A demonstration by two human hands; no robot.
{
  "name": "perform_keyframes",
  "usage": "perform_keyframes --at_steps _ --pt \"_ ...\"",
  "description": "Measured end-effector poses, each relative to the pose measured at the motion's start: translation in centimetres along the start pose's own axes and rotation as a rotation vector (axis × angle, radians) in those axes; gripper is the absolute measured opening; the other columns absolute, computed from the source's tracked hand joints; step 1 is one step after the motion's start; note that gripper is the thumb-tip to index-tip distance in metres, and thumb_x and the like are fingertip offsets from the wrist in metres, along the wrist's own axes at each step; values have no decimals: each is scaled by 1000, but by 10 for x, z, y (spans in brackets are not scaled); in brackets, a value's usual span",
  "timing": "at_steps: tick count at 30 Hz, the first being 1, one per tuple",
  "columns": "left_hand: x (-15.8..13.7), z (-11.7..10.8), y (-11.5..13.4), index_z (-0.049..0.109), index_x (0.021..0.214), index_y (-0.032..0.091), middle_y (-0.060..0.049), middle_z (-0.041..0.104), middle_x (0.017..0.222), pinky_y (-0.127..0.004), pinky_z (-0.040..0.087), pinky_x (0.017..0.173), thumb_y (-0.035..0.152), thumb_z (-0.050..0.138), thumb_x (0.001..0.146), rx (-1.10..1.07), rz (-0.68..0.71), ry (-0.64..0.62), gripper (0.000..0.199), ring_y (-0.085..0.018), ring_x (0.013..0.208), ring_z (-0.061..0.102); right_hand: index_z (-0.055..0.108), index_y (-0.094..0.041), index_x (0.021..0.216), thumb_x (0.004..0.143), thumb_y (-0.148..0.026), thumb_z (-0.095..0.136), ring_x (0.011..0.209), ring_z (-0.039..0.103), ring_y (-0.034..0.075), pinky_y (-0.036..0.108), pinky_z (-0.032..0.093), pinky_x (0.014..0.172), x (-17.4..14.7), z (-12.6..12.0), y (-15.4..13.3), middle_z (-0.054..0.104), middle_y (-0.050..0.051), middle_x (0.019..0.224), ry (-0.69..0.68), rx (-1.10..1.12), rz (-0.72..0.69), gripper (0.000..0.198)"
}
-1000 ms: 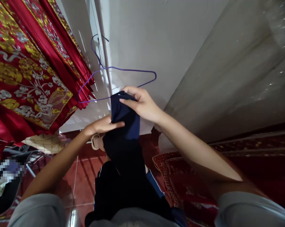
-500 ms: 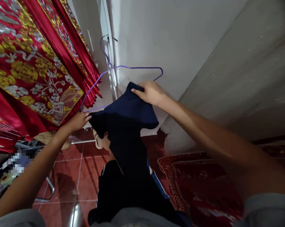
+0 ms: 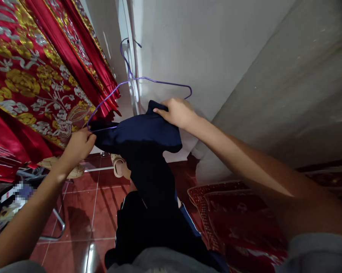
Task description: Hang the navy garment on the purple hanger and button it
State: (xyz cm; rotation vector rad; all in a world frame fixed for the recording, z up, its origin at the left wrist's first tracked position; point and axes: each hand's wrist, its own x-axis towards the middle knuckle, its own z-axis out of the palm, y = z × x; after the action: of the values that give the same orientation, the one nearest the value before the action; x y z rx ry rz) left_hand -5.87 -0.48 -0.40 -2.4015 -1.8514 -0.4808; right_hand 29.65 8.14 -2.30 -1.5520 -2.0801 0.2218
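Note:
A dark navy short-sleeved shirt (image 3: 148, 131) hangs stretched between my two hands, its lower part in shadow before my legs. At the left, my left hand (image 3: 80, 146) is closed at the sleeve end, right by the lower left corner of a purple wire hanger (image 3: 162, 82). That corner lies over the sleeve cloth. My right hand (image 3: 178, 112) pinches the shirt near its collar, thumb on top, just below the hanger's right arm. The hanger's hook is up by a narrow white edge, and its right end is outside the shirt.
Red satin cloth with gold and silver flowers (image 3: 25, 76) hangs at the left. A grey-white wall (image 3: 193, 41) and a pale draped sheet (image 3: 273, 113) are ahead and right. Red tiles (image 3: 77, 212) and a red patterned rug (image 3: 244, 220) lie below. A metal-legged stand (image 3: 61, 223) is at lower left.
My left hand has moved left and up with the sleeve, which now spreads under the hanger's left corner. The hanger tilted slightly. My right hand shifted a little left, still gripping the shirt.

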Motion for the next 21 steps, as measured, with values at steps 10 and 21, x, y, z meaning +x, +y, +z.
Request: perform_keyframes --at_steps 10,21 --pt "-6 -43 13 48 62 19 -9 74 108 -38 54 94 28 45 85 35 150 328 25 -28 104 70 68 -16 88 96 -47 58 99 66 39 51 48 87 -5 6 -2 63 16 86 -21 52 -7 34" --pt "83 -8 10 57 128 20 -4 74 110 -37 50 104 7 49 84 -366 195 341 46 -20 105 68 69 -20 90 101 -47 50 86 68 26 38 52 82 -17 2 8 68 8 81 -35 179 -170 36"
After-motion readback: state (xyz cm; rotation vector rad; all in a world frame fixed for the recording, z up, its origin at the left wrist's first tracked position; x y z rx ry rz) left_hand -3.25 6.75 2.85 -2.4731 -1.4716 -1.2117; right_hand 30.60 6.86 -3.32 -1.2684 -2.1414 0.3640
